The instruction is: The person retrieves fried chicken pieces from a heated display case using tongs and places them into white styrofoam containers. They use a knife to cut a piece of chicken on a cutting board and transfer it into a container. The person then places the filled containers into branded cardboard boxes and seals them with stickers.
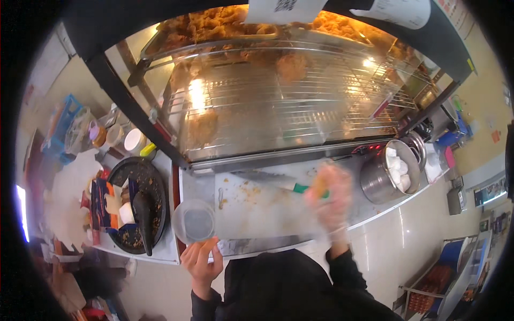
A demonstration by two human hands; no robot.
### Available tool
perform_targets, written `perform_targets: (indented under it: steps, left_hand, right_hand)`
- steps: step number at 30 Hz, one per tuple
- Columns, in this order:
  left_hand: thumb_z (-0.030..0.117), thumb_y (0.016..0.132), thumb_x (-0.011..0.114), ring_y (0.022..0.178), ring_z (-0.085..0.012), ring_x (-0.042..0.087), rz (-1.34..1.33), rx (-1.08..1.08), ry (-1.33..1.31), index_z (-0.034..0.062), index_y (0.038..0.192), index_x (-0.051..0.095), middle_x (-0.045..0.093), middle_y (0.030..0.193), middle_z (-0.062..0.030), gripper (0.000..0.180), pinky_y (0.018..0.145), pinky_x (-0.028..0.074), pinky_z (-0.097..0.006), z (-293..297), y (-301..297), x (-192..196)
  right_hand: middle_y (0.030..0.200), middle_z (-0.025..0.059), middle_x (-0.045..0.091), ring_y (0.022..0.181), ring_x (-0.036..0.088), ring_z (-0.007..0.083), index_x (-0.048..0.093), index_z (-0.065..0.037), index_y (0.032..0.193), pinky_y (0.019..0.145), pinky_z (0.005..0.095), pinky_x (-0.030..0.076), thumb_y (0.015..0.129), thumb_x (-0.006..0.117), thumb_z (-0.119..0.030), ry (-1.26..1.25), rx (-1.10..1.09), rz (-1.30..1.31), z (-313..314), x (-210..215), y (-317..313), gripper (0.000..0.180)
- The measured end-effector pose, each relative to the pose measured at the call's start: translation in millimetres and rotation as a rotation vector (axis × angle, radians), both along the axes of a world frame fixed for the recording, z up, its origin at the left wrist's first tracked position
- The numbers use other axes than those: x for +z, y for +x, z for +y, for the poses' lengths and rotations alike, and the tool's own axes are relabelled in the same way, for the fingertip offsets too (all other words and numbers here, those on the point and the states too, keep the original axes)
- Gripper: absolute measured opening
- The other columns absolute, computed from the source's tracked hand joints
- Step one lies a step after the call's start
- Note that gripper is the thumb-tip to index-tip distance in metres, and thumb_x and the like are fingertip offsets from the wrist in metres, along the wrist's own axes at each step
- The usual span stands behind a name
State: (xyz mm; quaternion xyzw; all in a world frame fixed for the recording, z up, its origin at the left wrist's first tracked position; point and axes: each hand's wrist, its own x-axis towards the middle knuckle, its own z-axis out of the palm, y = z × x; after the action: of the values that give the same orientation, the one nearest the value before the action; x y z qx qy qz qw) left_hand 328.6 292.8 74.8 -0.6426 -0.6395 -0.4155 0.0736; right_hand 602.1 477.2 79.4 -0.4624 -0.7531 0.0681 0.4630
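Observation:
My bare left hand (202,262) pinches the near rim of a clear round plastic tub (194,221), tilted at the board's left end. Nothing can be made out inside the tub. My right hand (330,200), in a clear plastic glove, is smeared by motion over the right part of the white cutting board (257,219). Beneath it lies a knife (265,176) with a green handle, partly covered by the hand. An orange-brown patch shows at the fingers; whether they hold it cannot be told. Brown crumbs are scattered on the board's left half.
Behind the board stands a heated display case (257,152) with wire racks and fried food (214,24). A steel pot (375,179) with white pieces is at the right. At the left sit a round black tray (152,174) with crumbs, a blue-orange box (101,206) and several tubs.

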Motion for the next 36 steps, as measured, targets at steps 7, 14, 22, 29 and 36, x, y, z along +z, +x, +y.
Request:
perform_targets:
  steps: [7, 14, 22, 29, 36]
  left_hand:
    - [-0.001, 0.079, 0.065, 0.068, -0.0279, 0.066, -0.073, 0.001, -0.121, 0.0033, 0.094, 0.069, 0.070, 0.083, -0.0101, 0.016, 0.060, 0.050, -0.035, -4, -4, -12]
    - [0.014, 0.094, 0.058, 0.096, -0.0406, 0.064, -0.487, 0.001, -0.494, -0.0028, 0.107, 0.063, 0.066, 0.102, -0.0243, 0.022, 0.084, 0.051, -0.046, 7, 3, -110]
    - [0.035, 0.098, 0.050, 0.124, -0.0536, 0.044, -0.159, 0.348, -0.615, -0.0078, 0.139, 0.044, 0.048, 0.136, -0.0338, 0.059, 0.107, 0.033, -0.059, 104, 41, -182]
    - [0.034, 0.094, 0.055, 0.124, -0.0520, 0.043, 0.025, 0.289, -0.699, -0.0073, 0.140, 0.043, 0.048, 0.137, -0.0316, 0.063, 0.108, 0.032, -0.056, 80, 56, -172]
    - [0.029, 0.093, 0.060, 0.125, -0.0475, 0.043, 0.025, 0.259, -0.657, -0.0120, 0.137, 0.043, 0.039, 0.135, -0.0380, 0.063, 0.104, 0.038, -0.053, 41, 79, -176]
  right_hand:
    - [0.113, 0.0116, 0.055, 0.111, 0.050, 0.0400, 0.068, -0.016, 0.105, 0.087, 0.0516, 0.044, 0.068, 0.078, -0.022, -0.227, 0.032, -0.426, -59, -143, -87, 0.039]
    - [0.116, 0.0138, 0.060, 0.110, 0.054, 0.0365, 0.059, -0.012, 0.128, 0.091, 0.0481, 0.044, 0.078, 0.073, -0.018, -0.110, 0.046, -0.555, 8, -135, 0, 0.052]
    - [0.111, 0.0135, 0.062, 0.105, 0.059, 0.0326, 0.061, -0.013, 0.128, 0.089, 0.0440, 0.051, 0.079, 0.068, -0.013, -0.199, 0.182, -0.718, 41, -166, 49, 0.050]
    - [0.113, 0.0152, 0.063, 0.108, 0.059, 0.0333, 0.059, -0.008, 0.126, 0.091, 0.0421, 0.052, 0.082, 0.058, -0.005, -0.266, 0.228, -0.789, 40, -156, 50, 0.044]
    - [0.098, 0.0168, 0.065, 0.090, 0.064, 0.0337, 0.057, -0.008, 0.112, 0.077, 0.0448, 0.053, 0.082, 0.063, -0.018, -0.426, 0.170, -0.967, 12, -107, 63, 0.032]
